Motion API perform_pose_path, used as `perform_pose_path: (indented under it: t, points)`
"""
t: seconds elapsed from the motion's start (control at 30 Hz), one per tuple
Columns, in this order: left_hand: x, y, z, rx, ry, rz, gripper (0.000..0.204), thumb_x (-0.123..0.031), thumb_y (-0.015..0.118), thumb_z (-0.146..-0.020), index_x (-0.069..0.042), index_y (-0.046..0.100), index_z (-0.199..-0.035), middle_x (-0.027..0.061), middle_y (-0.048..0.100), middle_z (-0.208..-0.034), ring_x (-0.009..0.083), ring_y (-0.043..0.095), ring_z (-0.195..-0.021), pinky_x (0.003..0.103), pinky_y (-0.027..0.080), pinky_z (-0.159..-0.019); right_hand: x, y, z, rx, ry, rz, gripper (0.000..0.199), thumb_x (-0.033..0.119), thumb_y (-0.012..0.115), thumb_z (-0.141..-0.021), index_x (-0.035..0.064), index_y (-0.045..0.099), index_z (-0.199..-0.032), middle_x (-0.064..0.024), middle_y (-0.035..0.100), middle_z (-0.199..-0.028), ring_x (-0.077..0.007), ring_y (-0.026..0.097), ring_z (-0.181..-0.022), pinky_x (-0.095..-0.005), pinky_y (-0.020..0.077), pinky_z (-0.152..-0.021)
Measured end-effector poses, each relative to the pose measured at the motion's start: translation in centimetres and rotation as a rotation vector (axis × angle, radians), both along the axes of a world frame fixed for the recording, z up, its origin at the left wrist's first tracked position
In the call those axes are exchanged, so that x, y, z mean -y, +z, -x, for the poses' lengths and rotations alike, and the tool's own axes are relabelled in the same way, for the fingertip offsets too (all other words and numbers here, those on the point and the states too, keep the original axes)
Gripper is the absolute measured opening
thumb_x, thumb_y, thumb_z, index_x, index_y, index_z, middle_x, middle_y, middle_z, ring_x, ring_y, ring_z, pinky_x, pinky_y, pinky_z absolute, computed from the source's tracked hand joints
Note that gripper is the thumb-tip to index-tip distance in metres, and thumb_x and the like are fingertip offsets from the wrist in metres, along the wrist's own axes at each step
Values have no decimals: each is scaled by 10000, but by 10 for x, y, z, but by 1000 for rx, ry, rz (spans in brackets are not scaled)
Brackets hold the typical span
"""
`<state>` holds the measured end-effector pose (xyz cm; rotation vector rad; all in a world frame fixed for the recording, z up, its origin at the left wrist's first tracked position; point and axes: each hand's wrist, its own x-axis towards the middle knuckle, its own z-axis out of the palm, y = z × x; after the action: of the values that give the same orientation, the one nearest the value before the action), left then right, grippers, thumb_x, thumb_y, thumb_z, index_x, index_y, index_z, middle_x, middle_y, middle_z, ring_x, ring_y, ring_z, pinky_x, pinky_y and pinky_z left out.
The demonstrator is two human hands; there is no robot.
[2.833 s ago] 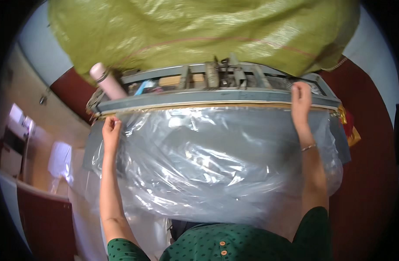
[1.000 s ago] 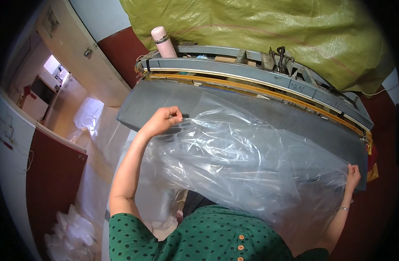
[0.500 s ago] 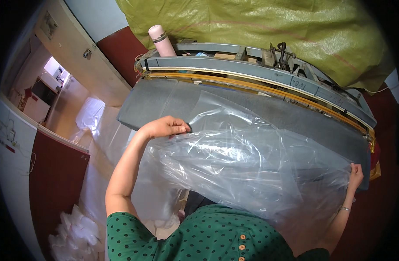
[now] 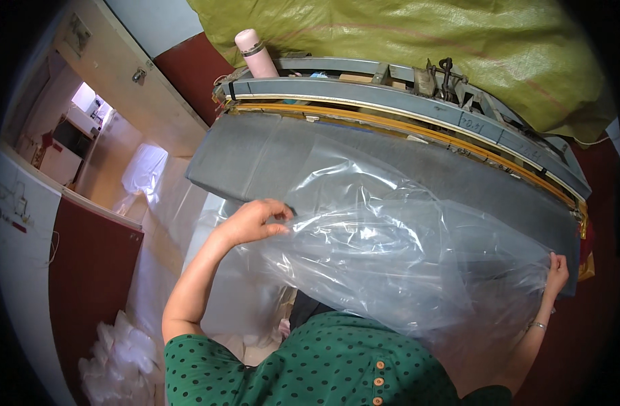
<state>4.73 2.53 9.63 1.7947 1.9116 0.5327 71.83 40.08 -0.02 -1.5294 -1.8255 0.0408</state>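
A clear plastic sheet (image 4: 391, 250), creased and shiny, lies over the front of a grey padded work surface (image 4: 239, 145) and hangs toward my body. At its right end, my right hand (image 4: 557, 271) is closed, pinching the edge of the sheet between thumb and fingers. My left hand (image 4: 259, 220) is by the left edge of the sheet, over the front of the padded surface. Its fingers are curved and the thumb stands apart from them, with nothing visible gripped between.
Behind the padding runs a grey metal frame (image 4: 364, 91) with an orange strip (image 4: 391, 125) along it. A pink bottle (image 4: 257, 55) stands at its left end. A yellow-green woven sheet (image 4: 418, 34) hangs behind. Bunched plastic (image 4: 120, 362) lies lower left, near a door (image 4: 130, 68).
My left hand has moved slightly down toward me, and its thumb has parted from the fingers. My right hand keeps its pinch on the sheet. The whole view has shifted a little.
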Motion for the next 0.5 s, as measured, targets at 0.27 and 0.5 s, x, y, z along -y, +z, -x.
perform_pose_path:
  t: [0.27,0.5]
  points:
    - [8,-3,-14,-374,164,-182,178,-45,588,-730,-22,496,-881,110,570,-819,270,560,-741,381,452,-648,6,6,5,31,-36,14,296,271,610,-861,15,500,-764,-12,404,-601,-95,356,-577,-241,358,-540]
    - [-34,12,9,77,306,-293,197,-21,481,-830,-25,386,-1002,113,531,-829,260,547,-796,323,434,-732,3,5,3,18,-33,10,292,269,604,-865,15,495,-770,-35,401,-610,-105,362,-580,-253,370,-548]
